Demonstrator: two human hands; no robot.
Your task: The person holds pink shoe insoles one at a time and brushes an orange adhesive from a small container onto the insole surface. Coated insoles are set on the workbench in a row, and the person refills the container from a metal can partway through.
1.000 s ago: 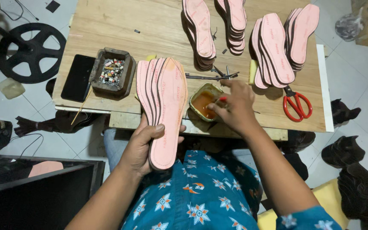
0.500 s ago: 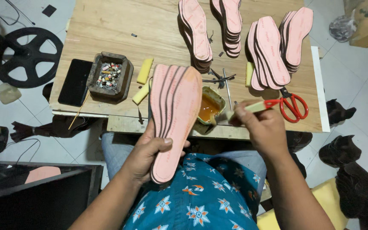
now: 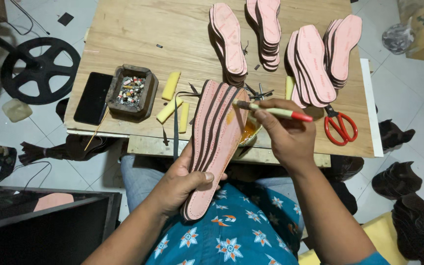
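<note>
Two hands work at the near edge of the wooden surface (image 3: pixel 138 34). Left hand (image 3: pixel 180 184) grips a fanned stack of pink insoles (image 3: pixel 217 142) from below, toes over the edge. Right hand (image 3: pixel 290 135) pinches a brush (image 3: pixel 271 110), bristles touching the top insole, above the glue tin (image 3: pixel 249 133). Red scissors (image 3: pixel 340 128) lie just beside.

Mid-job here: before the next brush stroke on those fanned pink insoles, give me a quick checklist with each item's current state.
1. Left hand grips the fanned insoles at the heel end: ok.
2. Right hand holds the brush: ok.
3. Brush tip over the top insole, where an orange smear shows: ok.
4. Glue tin within reach: ok, right behind the fan.
5. Glue level in tin: cannot tell, mostly hidden.
6. Red scissors clear of the brush hand: ok, lying apart on the table.
</note>
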